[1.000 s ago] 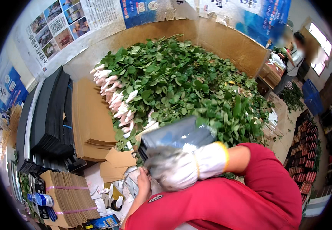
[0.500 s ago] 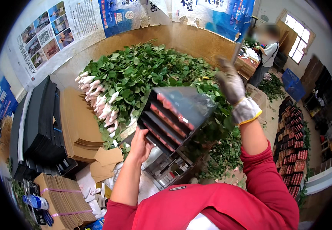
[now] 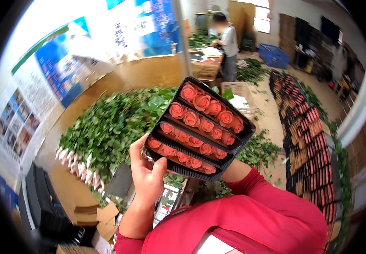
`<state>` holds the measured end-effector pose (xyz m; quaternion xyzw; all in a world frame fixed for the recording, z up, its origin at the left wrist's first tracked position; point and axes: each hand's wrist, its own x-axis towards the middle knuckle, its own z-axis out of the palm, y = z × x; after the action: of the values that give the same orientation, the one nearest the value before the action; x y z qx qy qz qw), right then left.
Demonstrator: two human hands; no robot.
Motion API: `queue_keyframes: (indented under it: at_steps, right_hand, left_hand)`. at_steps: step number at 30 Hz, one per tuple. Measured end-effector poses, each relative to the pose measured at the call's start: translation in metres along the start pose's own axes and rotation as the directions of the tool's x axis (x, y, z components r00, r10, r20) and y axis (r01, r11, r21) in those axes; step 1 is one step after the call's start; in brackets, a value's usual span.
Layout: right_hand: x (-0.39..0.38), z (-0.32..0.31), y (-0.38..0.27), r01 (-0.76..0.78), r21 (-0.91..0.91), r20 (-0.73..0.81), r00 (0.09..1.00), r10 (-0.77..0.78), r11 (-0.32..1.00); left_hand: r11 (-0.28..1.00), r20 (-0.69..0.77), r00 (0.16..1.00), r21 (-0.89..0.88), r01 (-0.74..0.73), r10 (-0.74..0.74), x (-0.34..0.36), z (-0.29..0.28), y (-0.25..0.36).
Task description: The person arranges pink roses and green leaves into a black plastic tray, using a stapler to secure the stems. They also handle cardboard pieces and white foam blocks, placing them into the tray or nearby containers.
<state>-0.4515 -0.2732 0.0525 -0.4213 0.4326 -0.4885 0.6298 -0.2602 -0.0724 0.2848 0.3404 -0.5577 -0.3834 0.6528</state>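
My bare left hand grips the left side of a black box of pink-red roses, its thumb up against the edge. The roses sit in four rows between dark dividers, their open heads facing me. The box is tilted, high in front of my chest. My right forearm goes behind the box's lower right, so that hand and its fingers are hidden. Below the box, near my left hand, are a dark grey sheet and part of a cluttered metal surface.
A leafy heap of stems with pale wrapped tips lies left-centre. Stacked brown card and black boards stand lower left. Rows of boxed roses line the right. A co-worker stands at a bench behind, near a blue crate.
The box has swung up and its rows of rose heads now face me. My gloved right hand, raised at half a second ago, has dropped behind it. The view has turned rightward.
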Motion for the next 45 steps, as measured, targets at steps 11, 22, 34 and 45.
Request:
queue_keyframes:
  at_steps: [11, 22, 34, 45]
  right_hand:
    - [-0.096, -0.138, -0.126, 0.283, 0.11, -0.207, 0.944, -0.256, 0.953]
    - [-0.267, -0.256, -0.17, 0.556, -0.045, -0.722, 0.556, -0.411, 0.83]
    - [-0.569, -0.236, -0.082, 0.574, -0.334, -0.942, -0.19, -0.275, 0.748]
    - [-0.939, -0.185, 0.043, 0.442, -0.514, -0.714, -0.695, -0.082, 0.735]
  left_hand:
    - [0.985, 0.3, 0.945, -0.155, -0.082, 0.126, 0.006, 0.097, -0.014]
    - [0.566, 0.631, 0.486, -0.089, 0.82, -0.605, 0.006, 0.189, -0.229]
    - [0.735, 0.964, -0.062, 0.237, 0.635, -0.258, -0.148, 0.322, -0.207]
    - [0.866, 0.833, -0.354, -0.263, 0.425, 0.426, -0.444, 0.459, -0.072]
